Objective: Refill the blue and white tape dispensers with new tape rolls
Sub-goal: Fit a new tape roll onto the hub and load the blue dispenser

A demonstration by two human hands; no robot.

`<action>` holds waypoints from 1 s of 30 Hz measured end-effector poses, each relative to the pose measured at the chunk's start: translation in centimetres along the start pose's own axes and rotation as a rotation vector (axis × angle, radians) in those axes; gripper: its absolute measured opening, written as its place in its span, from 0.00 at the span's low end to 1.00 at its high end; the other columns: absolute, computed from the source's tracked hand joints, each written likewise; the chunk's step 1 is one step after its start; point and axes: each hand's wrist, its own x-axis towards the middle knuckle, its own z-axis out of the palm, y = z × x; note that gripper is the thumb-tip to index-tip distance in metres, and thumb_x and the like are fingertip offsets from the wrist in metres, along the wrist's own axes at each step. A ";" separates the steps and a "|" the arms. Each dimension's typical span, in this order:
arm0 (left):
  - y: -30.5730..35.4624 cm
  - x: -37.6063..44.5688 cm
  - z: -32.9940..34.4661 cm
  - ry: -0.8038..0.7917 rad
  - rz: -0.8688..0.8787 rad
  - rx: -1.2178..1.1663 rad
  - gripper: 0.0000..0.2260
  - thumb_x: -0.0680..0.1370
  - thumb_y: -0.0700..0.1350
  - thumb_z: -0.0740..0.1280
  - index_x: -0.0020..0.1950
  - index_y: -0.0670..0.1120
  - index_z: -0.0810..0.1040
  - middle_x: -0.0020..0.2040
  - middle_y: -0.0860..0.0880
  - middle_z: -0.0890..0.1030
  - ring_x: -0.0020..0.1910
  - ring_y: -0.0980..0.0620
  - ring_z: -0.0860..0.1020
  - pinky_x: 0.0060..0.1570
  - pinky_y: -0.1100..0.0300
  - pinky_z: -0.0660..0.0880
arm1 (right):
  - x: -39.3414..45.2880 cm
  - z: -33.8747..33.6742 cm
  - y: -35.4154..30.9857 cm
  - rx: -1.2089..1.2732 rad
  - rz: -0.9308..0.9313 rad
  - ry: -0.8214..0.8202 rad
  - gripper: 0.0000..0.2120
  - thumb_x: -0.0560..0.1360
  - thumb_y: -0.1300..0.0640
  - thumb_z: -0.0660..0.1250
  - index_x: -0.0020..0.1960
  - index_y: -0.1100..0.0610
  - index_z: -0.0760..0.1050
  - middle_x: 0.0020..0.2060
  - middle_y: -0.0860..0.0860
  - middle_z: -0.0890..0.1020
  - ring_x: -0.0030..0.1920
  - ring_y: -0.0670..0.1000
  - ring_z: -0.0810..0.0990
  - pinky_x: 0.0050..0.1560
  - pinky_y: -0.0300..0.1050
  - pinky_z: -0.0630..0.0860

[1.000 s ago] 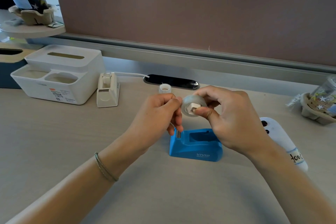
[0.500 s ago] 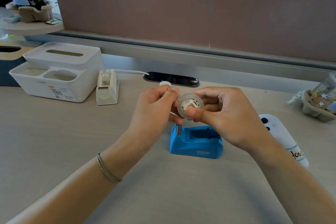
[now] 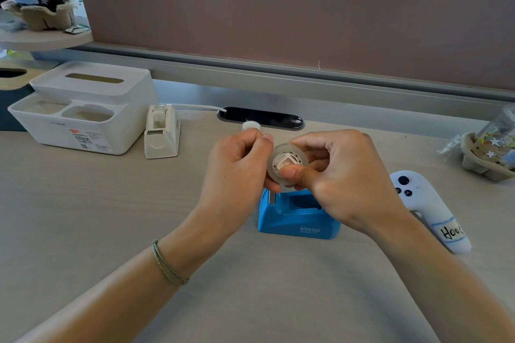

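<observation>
Directly above the open blue dispenser (image 3: 298, 214), both hands pinch the roll (image 3: 287, 163): right hand (image 3: 345, 175) thumb on its hub, left hand (image 3: 237, 172) at its edge

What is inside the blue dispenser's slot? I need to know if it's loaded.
The blue dispenser slot looks empty where visible; the right hand, holding the tape roll, covers its right end.

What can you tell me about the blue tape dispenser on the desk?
The blue tape dispenser looks like glossy plastic, with white "VIVID" lettering on its near side. It stands upright on the desk, below both hands. A metal cutter strip shows at its left end, and the roll well looks empty. The right hand hides its right end; contact is unclear.
</observation>
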 end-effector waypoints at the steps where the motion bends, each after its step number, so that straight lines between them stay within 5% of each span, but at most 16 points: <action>1: -0.1 0.0 0.0 0.000 0.006 0.002 0.17 0.83 0.44 0.61 0.37 0.37 0.75 0.31 0.45 0.83 0.34 0.40 0.84 0.39 0.35 0.82 | 0.0 0.0 0.0 -0.010 -0.006 0.004 0.08 0.71 0.58 0.79 0.48 0.49 0.87 0.38 0.44 0.88 0.39 0.44 0.87 0.41 0.43 0.85; 11: 0.1 0.7 -0.5 -0.187 -0.048 0.043 0.16 0.83 0.46 0.61 0.42 0.38 0.78 0.40 0.43 0.83 0.39 0.50 0.85 0.36 0.56 0.84 | 0.7 -3.0 0.9 0.024 0.045 -0.053 0.12 0.67 0.58 0.81 0.49 0.49 0.84 0.40 0.44 0.88 0.42 0.44 0.86 0.46 0.39 0.84; 16: -0.4 0.1 -0.3 -0.314 -0.096 0.251 0.16 0.82 0.46 0.63 0.39 0.39 0.78 0.33 0.46 0.78 0.28 0.57 0.73 0.27 0.68 0.70 | -0.8 -3.3 2.0 -0.055 0.057 -0.079 0.13 0.67 0.59 0.81 0.49 0.48 0.85 0.41 0.44 0.87 0.43 0.45 0.86 0.49 0.42 0.84; 19: -0.8 -0.3 -0.1 -0.301 -0.040 0.430 0.16 0.81 0.47 0.64 0.34 0.47 0.78 0.31 0.47 0.78 0.30 0.56 0.71 0.34 0.62 0.69 | -1.5 -3.2 2.4 -0.092 0.026 -0.113 0.13 0.68 0.59 0.80 0.51 0.50 0.87 0.43 0.42 0.87 0.45 0.46 0.85 0.50 0.42 0.83; 24: -0.6 -0.7 0.2 -0.240 0.079 0.672 0.15 0.80 0.50 0.64 0.33 0.48 0.76 0.30 0.48 0.78 0.29 0.50 0.73 0.29 0.59 0.68 | -1.9 -3.6 2.7 -0.225 -0.083 -0.155 0.11 0.71 0.61 0.78 0.52 0.52 0.88 0.42 0.42 0.86 0.46 0.46 0.83 0.48 0.42 0.80; 30: -0.2 -0.9 1.1 -0.185 0.181 0.890 0.14 0.79 0.53 0.63 0.35 0.51 0.76 0.27 0.54 0.73 0.29 0.55 0.71 0.28 0.60 0.63 | -2.2 -4.3 3.3 -0.299 -0.101 -0.188 0.11 0.73 0.58 0.76 0.54 0.49 0.87 0.43 0.41 0.85 0.46 0.45 0.82 0.48 0.42 0.79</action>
